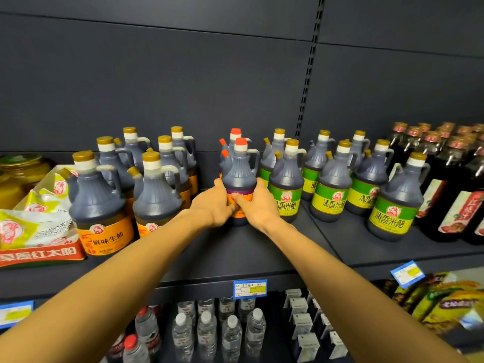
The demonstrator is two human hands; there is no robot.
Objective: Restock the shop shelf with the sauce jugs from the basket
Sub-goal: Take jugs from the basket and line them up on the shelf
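Note:
A dark sauce jug with a red cap [239,171] stands upright on the dark shelf [235,255], in the gap between two groups of jugs. My left hand [213,205] and my right hand [258,205] clasp its lower body from either side, covering most of its orange and purple label. A second red-capped jug [234,136] stands right behind it. The basket is out of view.
Orange-labelled soy jugs [104,205] crowd the left, green-labelled vinegar jugs [286,184] the right, with tall dark bottles [445,179] further right. Sachet packs in a red carton [39,226] sit at the far left. Water bottles [207,334] fill the shelf below.

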